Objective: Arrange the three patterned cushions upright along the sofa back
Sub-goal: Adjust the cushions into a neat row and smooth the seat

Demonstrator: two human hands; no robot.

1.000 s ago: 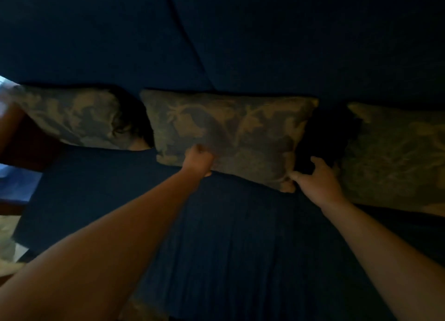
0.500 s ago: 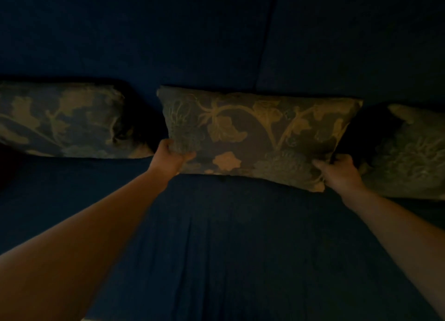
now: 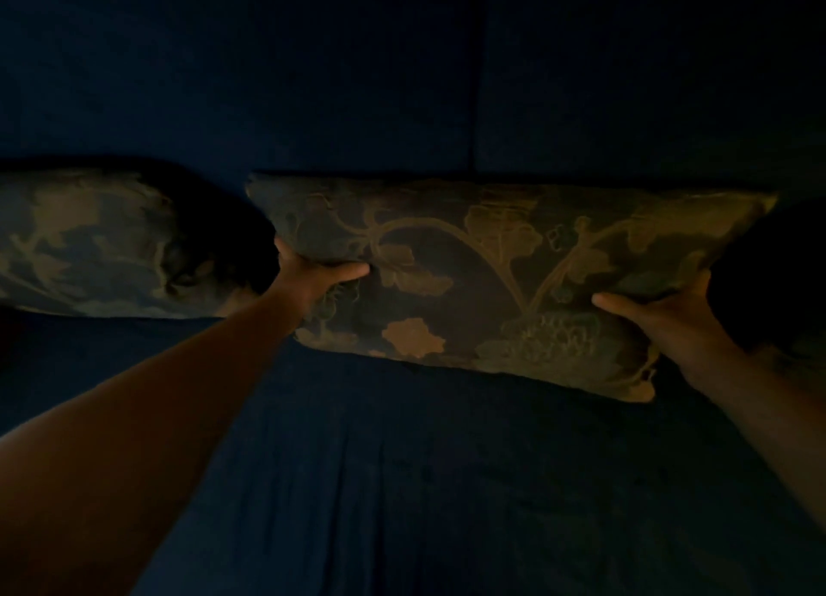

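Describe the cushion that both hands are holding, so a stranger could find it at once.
Start at the dark blue sofa back. The long floral-patterned fabric cushion leans against it in the middle. Unlike the patterned cushion on the left, it has the left hand and right hand gripping its ends.

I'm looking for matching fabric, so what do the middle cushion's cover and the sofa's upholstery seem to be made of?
The middle cushion looks like a woven, jacquard-style cloth: tan leaves and stems stand slightly shiny against a dark ground, and it dents softly under each hand. The sofa looks like matte dark-blue fabric with faint lengthwise ribs, perhaps a fine cord. The dim light leaves both uncertain.
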